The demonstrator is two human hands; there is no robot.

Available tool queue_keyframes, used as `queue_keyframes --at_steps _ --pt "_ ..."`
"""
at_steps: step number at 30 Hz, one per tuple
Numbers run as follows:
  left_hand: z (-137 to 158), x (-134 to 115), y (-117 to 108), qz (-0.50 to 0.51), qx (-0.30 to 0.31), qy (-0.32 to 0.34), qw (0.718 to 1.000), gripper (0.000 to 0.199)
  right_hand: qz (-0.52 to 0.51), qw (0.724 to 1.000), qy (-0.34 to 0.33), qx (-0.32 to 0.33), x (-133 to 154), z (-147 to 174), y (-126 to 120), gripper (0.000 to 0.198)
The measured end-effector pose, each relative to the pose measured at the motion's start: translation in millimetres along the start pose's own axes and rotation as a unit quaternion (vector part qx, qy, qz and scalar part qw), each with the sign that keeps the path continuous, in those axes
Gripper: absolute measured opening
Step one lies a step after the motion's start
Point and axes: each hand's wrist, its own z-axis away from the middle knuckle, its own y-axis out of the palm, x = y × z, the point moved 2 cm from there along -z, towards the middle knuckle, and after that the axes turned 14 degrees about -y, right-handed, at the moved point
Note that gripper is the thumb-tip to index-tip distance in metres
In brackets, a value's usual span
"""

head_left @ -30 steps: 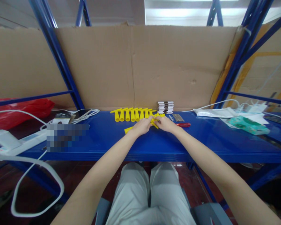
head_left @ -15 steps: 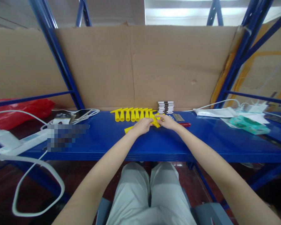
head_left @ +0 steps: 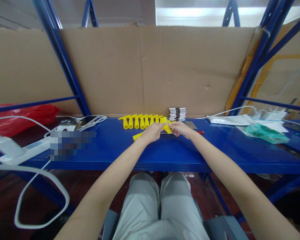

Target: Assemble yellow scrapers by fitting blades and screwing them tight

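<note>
My left hand (head_left: 152, 132) is closed on the handle of a yellow plastic scraper (head_left: 167, 127), whose wide head points to the right. Against that head, my right hand (head_left: 180, 128) pinches a thin pale strip that looks like a blade (head_left: 168, 121); its fingertips partly hide it. Under my left wrist lies another yellow piece (head_left: 137, 136), mostly covered. Behind my hands a row of several yellow scrapers (head_left: 136, 122) stretches along the back of the blue table. A red-handled tool (head_left: 200, 132) lies partly behind my right hand.
White packets with brown bands (head_left: 177, 114) are stacked at the back, near flat grey strips (head_left: 191, 125). Cardboard (head_left: 185, 70) walls the rear. A power strip (head_left: 27, 151) and cables are at left; a green tissue pack (head_left: 266, 133) lies at right.
The scraper in my left hand has turned so its head shows more. My right hand has shifted slightly, and a pale strip now shows at the scraper head.
</note>
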Motion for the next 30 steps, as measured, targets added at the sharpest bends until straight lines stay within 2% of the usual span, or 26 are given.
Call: queue_keyframes --at_steps 9,18,30 --pt "0.2 -1.5 -5.2 -0.023 -0.010 -0.022 0.999 0.041 -0.025 0.999 -0.013 -0.026 5.6 1.4 -0.6 0.019" --pt "0.7 -3.0 -9.1 -0.032 -0.009 -0.035 0.999 0.040 -0.026 0.999 -0.021 0.025 8.1 4.4 0.2 0.014" --pt "-1.9 2.5 -8.7 -0.025 -0.018 -0.035 0.999 0.040 -0.007 0.999 -0.037 0.012 7.2 2.7 2.3 0.016"
